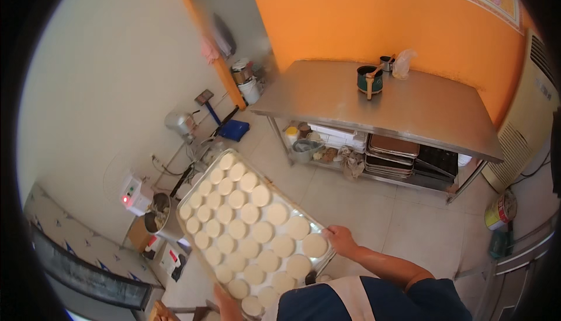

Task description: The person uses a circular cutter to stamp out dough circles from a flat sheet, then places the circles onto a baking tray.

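Observation:
A metal baking tray (269, 181) spans the lower middle of the view, held between my two hands. Rows of pale, round, flat dough pieces (237, 229) cover it. My right hand (339, 240) grips the tray's right corner, thumb over the rim. At the tray's lower left edge is my left hand (225, 301), partly cut off by the picture's bottom; its fingers are hidden beneath the tray.
A steel table (420, 106) stands ahead, with a green pot (369, 80) on top and stacked trays (390, 159) on its lower shelf. Left are a mixer bowl (160, 218), a stand mixer (182, 121) and a blue platform scale (234, 129). A tin bucket (499, 211) stands right.

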Available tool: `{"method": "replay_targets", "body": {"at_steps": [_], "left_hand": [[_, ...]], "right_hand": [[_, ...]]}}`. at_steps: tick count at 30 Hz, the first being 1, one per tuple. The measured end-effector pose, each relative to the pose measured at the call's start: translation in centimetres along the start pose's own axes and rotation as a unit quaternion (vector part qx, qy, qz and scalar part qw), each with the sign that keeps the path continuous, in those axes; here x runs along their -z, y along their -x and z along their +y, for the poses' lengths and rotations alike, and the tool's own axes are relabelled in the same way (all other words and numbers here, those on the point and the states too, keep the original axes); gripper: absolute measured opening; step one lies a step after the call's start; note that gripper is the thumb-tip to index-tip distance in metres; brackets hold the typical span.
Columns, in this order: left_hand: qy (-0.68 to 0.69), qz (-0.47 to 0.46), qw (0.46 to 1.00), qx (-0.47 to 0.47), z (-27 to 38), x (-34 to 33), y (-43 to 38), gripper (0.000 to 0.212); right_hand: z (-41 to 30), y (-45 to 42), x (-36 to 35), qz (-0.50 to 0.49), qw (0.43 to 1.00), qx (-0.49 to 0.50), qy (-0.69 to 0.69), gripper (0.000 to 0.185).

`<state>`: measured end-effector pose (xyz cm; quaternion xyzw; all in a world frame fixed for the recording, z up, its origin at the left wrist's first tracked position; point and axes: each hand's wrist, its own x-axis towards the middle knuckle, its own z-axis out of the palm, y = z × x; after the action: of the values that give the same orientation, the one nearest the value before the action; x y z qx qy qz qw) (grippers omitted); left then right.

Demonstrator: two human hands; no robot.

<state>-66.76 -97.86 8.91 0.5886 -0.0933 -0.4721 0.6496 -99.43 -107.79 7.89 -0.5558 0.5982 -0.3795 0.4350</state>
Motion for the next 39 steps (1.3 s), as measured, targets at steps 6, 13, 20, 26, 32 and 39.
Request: {"method": "replay_targets", "body": {"at_steps": [6,13,20,26,32,39], "left_hand": [[-0.029,-0.084,0.994,0.068,1.1,-13.1,-12.5,0.036],[-0.095,-0.102,0.985,0.103,-0.2,-27.7,-21.3,0.032],[-0.113,-0.134,0.982,0.072,-3.4,-37.7,-30.2,0.032],[0.011,-0.264,0.933,0.244,-8.2,-47.7,-37.9,0.034],[-0.563,-0.525,0.637,-0.042,-5.1,-57.0,-38.6,0.027],[-0.358,-0.439,0.801,0.191,-3.0,-56.3,-49.1,0.022]], "right_hand": [[3.0,-9.0,4.2,0.134,0.987,-0.081,-0.037,0.030],[10.4,-21.2,8.5,0.215,0.968,-0.106,-0.075,0.032],[9.7,-35.8,15.4,0.128,0.935,0.046,0.329,0.036],[2.5,-43.8,14.3,0.266,0.900,-0.062,0.341,0.050],[0.1,-45.8,5.7,0.130,0.947,0.045,0.292,0.050],[2.2,-51.9,4.4,0.141,0.925,0.053,0.349,0.031]]}}
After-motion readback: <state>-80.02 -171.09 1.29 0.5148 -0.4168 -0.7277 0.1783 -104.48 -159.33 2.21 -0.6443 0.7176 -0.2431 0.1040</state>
